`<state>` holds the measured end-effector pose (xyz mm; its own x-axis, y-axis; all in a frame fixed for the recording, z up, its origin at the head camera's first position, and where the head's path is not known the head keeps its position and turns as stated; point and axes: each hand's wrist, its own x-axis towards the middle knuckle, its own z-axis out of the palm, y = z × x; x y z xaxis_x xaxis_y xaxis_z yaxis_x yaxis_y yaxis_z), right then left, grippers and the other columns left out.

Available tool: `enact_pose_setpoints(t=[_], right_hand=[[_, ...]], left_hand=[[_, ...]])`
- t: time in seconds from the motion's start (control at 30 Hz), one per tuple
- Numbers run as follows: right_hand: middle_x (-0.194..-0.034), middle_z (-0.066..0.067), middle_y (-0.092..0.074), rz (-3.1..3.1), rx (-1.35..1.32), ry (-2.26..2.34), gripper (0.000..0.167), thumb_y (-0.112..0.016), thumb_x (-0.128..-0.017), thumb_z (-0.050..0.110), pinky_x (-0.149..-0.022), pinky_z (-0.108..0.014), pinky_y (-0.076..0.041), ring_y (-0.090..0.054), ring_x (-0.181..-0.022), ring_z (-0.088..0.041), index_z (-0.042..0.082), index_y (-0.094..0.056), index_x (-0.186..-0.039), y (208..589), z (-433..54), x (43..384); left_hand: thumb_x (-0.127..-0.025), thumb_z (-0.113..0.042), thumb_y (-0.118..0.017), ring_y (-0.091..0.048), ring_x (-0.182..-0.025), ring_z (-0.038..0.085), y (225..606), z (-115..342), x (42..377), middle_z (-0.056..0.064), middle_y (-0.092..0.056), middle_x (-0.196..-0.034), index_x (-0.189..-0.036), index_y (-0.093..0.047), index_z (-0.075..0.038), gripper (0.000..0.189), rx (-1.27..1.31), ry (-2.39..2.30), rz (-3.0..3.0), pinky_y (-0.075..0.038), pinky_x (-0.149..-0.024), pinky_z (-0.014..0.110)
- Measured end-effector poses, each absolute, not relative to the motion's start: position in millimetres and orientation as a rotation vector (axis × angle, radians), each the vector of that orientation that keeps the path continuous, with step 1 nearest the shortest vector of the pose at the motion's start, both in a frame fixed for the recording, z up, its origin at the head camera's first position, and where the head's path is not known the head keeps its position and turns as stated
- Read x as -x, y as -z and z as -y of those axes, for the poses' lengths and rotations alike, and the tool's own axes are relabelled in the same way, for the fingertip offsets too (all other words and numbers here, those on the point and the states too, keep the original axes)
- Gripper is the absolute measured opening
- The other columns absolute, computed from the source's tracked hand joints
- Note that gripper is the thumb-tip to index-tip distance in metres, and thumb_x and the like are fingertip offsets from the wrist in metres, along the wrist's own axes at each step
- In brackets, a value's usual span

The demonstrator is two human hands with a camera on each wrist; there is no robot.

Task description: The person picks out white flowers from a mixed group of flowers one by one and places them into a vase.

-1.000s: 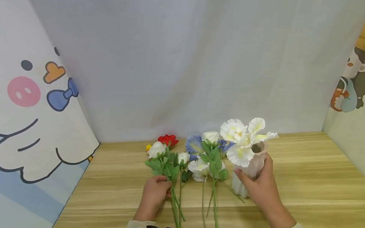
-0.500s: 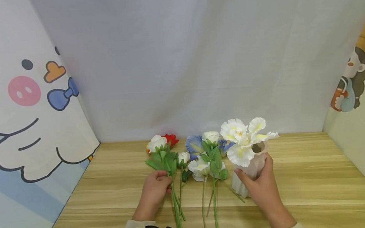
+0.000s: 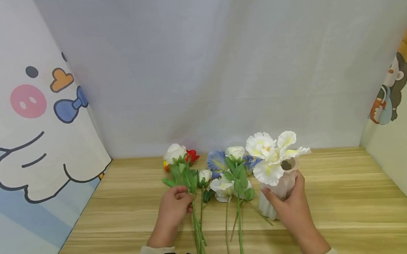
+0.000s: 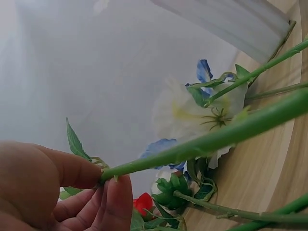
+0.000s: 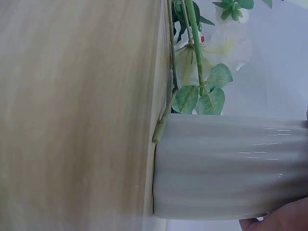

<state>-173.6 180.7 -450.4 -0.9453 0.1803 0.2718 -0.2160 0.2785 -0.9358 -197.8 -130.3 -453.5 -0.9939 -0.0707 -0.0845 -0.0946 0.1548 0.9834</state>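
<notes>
Backdrop [image 3: 198, 71]: pale grey cloth, full width; printed side panels [image 3: 75, 154] at either edge.

Tabletop [image 3: 344, 203]: wood-grained, carrying everything below.

Vase [image 3: 284, 186]: white, ribbed, right of centre, its base meeting the tabletop; a stem end lies close by the base, contact uncertain.

Right hand [image 3: 296, 211]: fingers and thumb wrapped round the vase.

Left hand [image 3: 174, 210]: thumb and finger pinching a green stem [image 4: 202, 149].

Large white bloom [image 3: 268, 157]: at the vase mouth, leaning to the left; its stem is hidden.

Blue flower [image 3: 215, 162]: left of the vase, partly covered by neighbours.

White ruffled flower [image 3: 222, 186]: lying in front of the blue one.

White roses, three: the pinched one [image 3: 175, 153], above the left hand; one [image 3: 235, 152] in the middle group; the smallest [image 3: 205, 176] between.

Red flower [image 3: 192, 156]: behind the pinched rose.

Yellow bloom [image 3: 166, 166]: smallest, mostly hidden.

Risks, as judged: the pinched rose's leaves could snag neighbouring stems and drag them along, since the bunch lies close together. The vase could tip if the right hand eased, its bloom overhanging one side.

Differences from a second ago: the pinched rose's head sits higher, uncovering more of the yellow bloom and hiding part of the red; its lower stem has swung rightward. The left hand is slightly farther up the tabletop; the right hand, vase and middle group are practically unchanged.
</notes>
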Motion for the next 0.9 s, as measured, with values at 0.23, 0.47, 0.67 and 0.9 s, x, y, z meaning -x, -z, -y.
enact_pose_setpoints(t=[0.23, 0.47, 0.67, 0.9], right_hand=[[-0.141, -0.016, -0.043, 2.233, -0.032, -1.706, 0.093, -0.082, -0.091, 0.017, -0.087, -0.023, -0.051, -0.051, -0.121, -0.029, 0.012, -0.016, -0.156, 452, -181, 174], [-0.142, -0.015, -0.043, 2.235, -0.030, -1.704, 0.093, -0.081, -0.091, 0.017, -0.088, -0.023, -0.050, -0.050, -0.122, -0.029, 0.013, -0.015, -0.157, 451, -181, 174], [-0.142, -0.015, -0.043, 2.231, -0.025, -1.697, 0.093, -0.082, -0.091, 0.016, -0.088, -0.021, -0.048, -0.050, -0.122, -0.028, 0.013, -0.016, -0.157, 451, -182, 175], [-0.141, -0.015, -0.044, 2.229, -0.020, -1.704, 0.093, -0.082, -0.090, 0.016, -0.088, -0.021, -0.048, -0.051, -0.122, -0.028, 0.013, -0.016, -0.156, 451, -181, 175]], left_hand=[[-0.100, -0.008, -0.063, -0.065, -0.075, 0.022, 449, 126, 197, 0.015, -0.064, -0.106, -0.133, -0.055, 0.006, 0.037, 0.154, -2.040, -2.378, -0.060, -0.078, 0.047], [-0.099, -0.002, -0.061, -0.065, -0.087, 0.030, 438, 121, 194, 0.025, -0.060, -0.115, -0.129, -0.053, 0.007, 0.031, 0.061, -2.140, -2.331, -0.060, -0.079, 0.045], [-0.100, 0.003, -0.060, -0.064, -0.093, 0.032, 430, 118, 190, 0.025, -0.058, -0.115, -0.128, -0.053, 0.008, 0.029, 0.011, -2.180, -2.336, -0.060, -0.075, 0.033], [-0.099, 0.005, -0.058, -0.063, -0.092, 0.024, 421, 113, 184, 0.019, -0.058, -0.112, -0.124, -0.053, 0.008, 0.026, -0.061, -2.258, -2.356, -0.059, -0.073, 0.029]])
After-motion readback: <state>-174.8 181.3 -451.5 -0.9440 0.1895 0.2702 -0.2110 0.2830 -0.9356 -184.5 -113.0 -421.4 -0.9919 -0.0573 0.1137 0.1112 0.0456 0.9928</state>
